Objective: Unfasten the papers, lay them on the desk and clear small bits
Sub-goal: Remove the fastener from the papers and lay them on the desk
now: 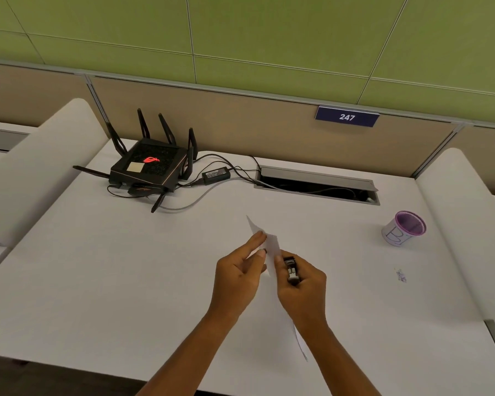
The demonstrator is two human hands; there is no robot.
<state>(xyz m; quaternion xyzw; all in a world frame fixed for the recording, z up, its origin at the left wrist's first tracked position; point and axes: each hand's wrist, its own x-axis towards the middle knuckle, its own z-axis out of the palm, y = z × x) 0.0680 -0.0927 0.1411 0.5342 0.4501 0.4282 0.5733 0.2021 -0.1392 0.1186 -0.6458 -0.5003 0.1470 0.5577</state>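
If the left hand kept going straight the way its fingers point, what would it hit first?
Nothing to travel through: the left hand already pinches the papers, its fingertips aimed up and right. Past them the line seems to run over bare desk toward the cable tray, though depth is unclear.

Your desk by the numbers.
You have two hands, left (238,270) and right (303,284), one paper bundle (272,247), one staple remover (292,272), one router (146,167), one purple cup (403,228).

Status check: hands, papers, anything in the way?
Left hand pinching papers edge-up. Right hand gripping staple remover against them. Desk ahead clear.
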